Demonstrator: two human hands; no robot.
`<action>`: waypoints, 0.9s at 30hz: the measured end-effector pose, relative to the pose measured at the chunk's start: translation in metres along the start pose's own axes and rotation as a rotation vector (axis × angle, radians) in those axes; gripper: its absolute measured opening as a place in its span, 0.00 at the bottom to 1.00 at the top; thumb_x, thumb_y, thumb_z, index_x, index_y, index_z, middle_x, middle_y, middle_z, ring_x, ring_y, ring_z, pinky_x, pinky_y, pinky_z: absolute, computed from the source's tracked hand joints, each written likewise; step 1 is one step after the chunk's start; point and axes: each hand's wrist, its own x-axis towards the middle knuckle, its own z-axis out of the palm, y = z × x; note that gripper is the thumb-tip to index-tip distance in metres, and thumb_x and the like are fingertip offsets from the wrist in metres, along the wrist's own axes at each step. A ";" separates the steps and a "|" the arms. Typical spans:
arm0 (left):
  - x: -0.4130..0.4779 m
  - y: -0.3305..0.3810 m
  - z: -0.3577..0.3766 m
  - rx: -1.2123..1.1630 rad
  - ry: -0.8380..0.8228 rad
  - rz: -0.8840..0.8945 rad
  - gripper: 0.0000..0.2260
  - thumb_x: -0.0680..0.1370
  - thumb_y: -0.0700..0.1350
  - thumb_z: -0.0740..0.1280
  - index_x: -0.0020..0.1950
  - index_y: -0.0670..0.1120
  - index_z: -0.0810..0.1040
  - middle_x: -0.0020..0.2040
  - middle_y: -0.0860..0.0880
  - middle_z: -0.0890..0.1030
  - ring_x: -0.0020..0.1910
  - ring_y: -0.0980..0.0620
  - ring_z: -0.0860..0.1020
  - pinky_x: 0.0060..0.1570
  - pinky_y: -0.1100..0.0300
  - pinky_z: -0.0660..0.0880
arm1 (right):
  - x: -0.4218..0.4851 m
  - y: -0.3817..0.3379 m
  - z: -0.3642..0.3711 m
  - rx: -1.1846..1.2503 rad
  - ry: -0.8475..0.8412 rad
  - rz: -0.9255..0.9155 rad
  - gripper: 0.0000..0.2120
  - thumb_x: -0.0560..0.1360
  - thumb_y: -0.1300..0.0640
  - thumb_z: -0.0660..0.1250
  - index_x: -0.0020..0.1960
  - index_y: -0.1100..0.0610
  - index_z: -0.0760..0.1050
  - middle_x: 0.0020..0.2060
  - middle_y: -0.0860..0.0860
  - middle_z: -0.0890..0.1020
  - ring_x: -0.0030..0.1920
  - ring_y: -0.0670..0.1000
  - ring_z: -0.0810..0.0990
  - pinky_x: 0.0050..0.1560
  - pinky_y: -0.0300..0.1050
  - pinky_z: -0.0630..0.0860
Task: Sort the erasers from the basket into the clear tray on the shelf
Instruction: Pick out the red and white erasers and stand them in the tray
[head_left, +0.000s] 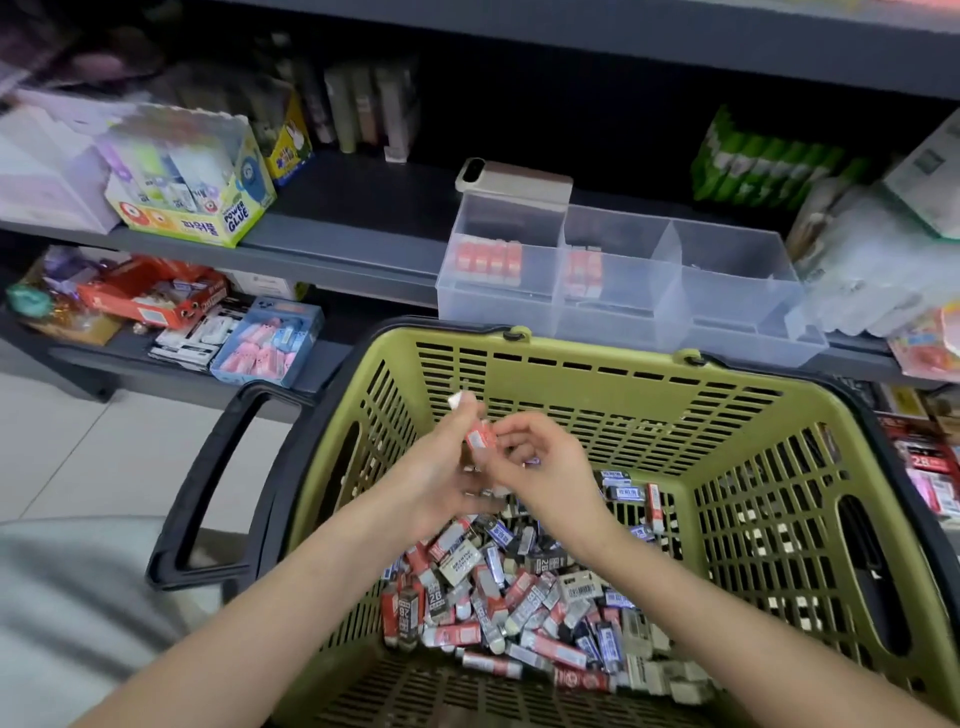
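While the red-sleeved eraser (480, 435) sat above the basket's (597, 358) middle, both hands had it: left hand (441, 467) curled round it, right hand (540, 467) pinching it from the other side. A white-ended eraser (456, 400) also poked from the left fingertips. The mixed eraser pile (519, 597) lay on the basket floor below. The clear tray (623, 312) stood just beyond the basket's far rim, on the shelf (337, 244); red ones were in its left and middle compartments, and the right looked bare. Likely risks: a loose two-hand grip would let it slip back into the pile; two pieces in one hand could land in the wrong compartment; the tray sat at the shelf edge, so a push could tip it.
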 end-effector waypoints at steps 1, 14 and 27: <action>0.000 0.000 0.002 -0.085 -0.001 -0.027 0.19 0.81 0.59 0.55 0.61 0.47 0.73 0.48 0.44 0.82 0.46 0.46 0.80 0.50 0.45 0.78 | -0.004 -0.006 0.001 0.045 -0.051 0.017 0.11 0.68 0.58 0.75 0.48 0.51 0.78 0.39 0.48 0.82 0.37 0.43 0.78 0.41 0.38 0.78; -0.008 0.030 -0.035 -0.236 0.025 0.151 0.13 0.82 0.41 0.57 0.62 0.52 0.76 0.46 0.40 0.82 0.40 0.45 0.83 0.36 0.53 0.80 | 0.011 0.078 0.036 -0.994 -0.578 -0.235 0.20 0.76 0.53 0.66 0.66 0.58 0.72 0.61 0.54 0.77 0.63 0.53 0.71 0.67 0.46 0.63; 0.003 -0.005 -0.009 0.159 0.060 0.082 0.24 0.66 0.57 0.75 0.53 0.44 0.72 0.36 0.50 0.78 0.33 0.53 0.76 0.34 0.61 0.74 | -0.013 -0.006 -0.012 0.266 -0.056 0.130 0.05 0.71 0.62 0.71 0.44 0.64 0.79 0.34 0.54 0.82 0.30 0.47 0.77 0.31 0.39 0.77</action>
